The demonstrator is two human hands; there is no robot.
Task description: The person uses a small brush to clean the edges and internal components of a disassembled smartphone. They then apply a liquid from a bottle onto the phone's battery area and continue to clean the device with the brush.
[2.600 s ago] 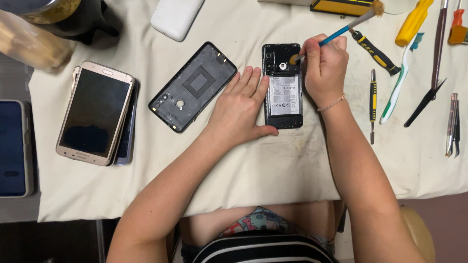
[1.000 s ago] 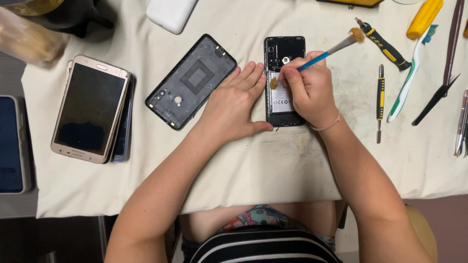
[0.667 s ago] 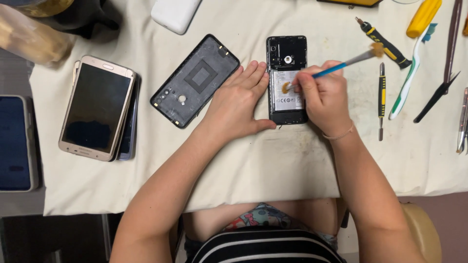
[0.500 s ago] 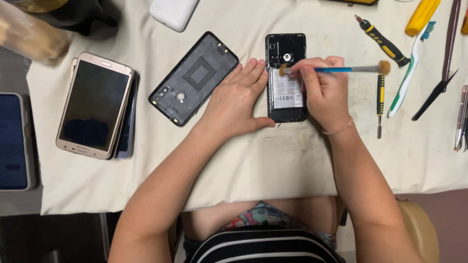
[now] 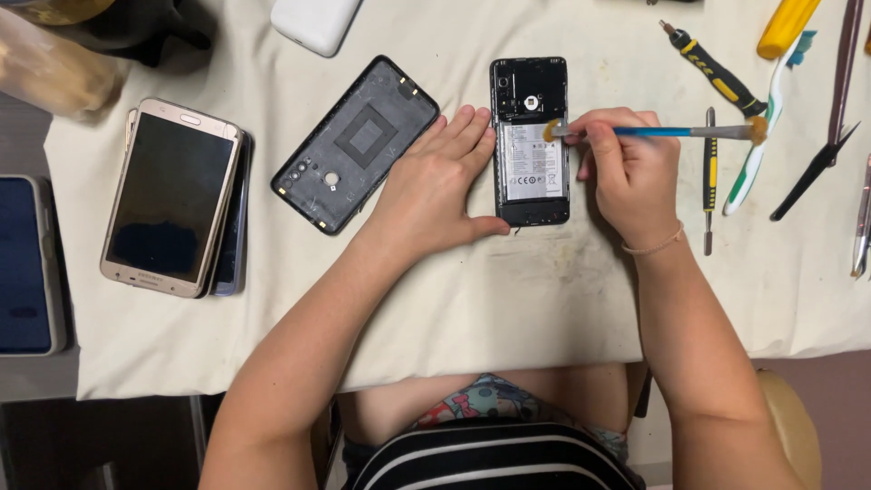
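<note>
Both hands are working at the opened black smartphone with its white battery exposed [image 5: 531, 141], which is lying flat on the cream cloth-covered tabletop [image 5: 544, 299]. I am seeing the left hand [image 5: 435, 186] spread open, palm down, fingertips bracing the phone's left edge. The right hand [image 5: 626, 172] is pinching a thin blue-handled brush [image 5: 653, 132], bristles touching the battery's top. The phone looks light, rigid and fragile inside, so I am judging its outer edges the safest hold.
</note>
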